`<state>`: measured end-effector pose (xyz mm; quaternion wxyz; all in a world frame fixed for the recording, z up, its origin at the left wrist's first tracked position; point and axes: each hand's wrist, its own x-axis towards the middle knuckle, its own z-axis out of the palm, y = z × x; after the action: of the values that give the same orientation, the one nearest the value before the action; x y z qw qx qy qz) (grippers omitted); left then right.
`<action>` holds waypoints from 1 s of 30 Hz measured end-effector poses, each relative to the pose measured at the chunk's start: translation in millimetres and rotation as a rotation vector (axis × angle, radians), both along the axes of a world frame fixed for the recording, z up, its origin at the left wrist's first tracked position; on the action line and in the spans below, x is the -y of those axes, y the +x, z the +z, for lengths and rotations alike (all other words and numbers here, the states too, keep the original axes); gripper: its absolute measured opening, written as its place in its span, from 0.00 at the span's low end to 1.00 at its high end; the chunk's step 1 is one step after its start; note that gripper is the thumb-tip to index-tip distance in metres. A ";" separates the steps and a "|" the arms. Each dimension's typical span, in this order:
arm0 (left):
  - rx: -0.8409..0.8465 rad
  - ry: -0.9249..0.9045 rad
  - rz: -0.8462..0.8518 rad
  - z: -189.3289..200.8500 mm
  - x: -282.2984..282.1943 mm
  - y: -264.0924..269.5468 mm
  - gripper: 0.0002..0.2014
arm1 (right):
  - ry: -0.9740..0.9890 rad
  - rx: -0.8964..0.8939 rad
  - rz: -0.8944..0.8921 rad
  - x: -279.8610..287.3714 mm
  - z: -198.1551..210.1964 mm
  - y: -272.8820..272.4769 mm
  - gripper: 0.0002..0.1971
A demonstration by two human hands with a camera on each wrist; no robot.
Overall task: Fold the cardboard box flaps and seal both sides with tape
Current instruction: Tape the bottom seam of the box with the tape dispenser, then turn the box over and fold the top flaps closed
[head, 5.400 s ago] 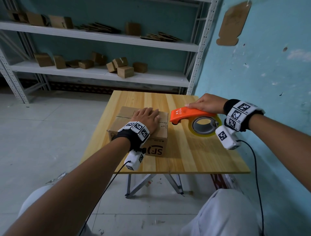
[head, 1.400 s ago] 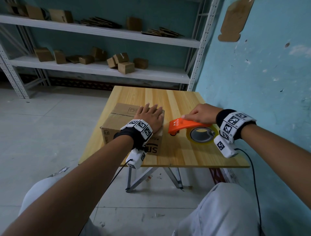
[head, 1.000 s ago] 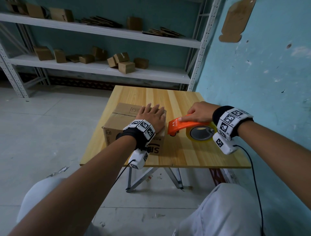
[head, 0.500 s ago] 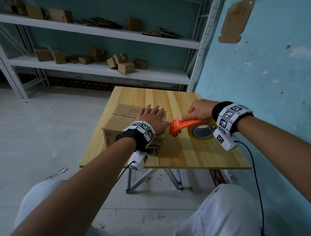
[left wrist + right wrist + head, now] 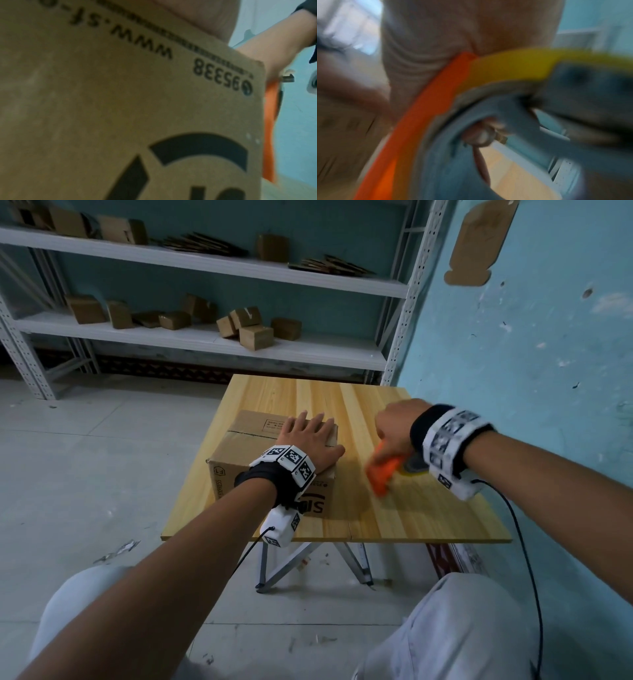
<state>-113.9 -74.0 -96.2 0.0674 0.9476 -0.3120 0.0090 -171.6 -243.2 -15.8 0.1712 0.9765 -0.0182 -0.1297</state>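
A brown cardboard box (image 5: 239, 453) with black print stands on the left half of the wooden table (image 5: 428, 518), its top flaps folded down. My left hand (image 5: 308, 436) lies flat on the box top, fingers straight, and presses the flaps. The left wrist view is filled by the printed side of the box (image 5: 120, 108). My right hand (image 5: 394, 429) grips the orange tape dispenser (image 5: 383, 474) just right of the box, lifted and tilted, blurred by motion. In the right wrist view the orange dispenser (image 5: 419, 115) and its yellow tape roll (image 5: 505, 65) sit against my palm.
A blue wall (image 5: 531, 337) runs close along the table's right side. Metal shelves (image 5: 205, 344) with several small cardboard boxes stand behind the table. Grey floor lies to the left. A cable hangs from each wrist camera.
My right hand has lifted the tape dispenser off the table and tilted it nose down. My left hand stays pressed on the box top.
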 end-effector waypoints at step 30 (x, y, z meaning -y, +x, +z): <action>0.016 0.050 -0.048 1.3 4.1 7.5 0.35 | 0.353 0.280 -0.150 29.5 -89.9 3.4 0.27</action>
<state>-106.4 -78.1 -94.9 0.0416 0.9412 -0.3353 0.0072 -168.2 -272.6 -105.7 -0.0167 0.9957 -0.0913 -0.0064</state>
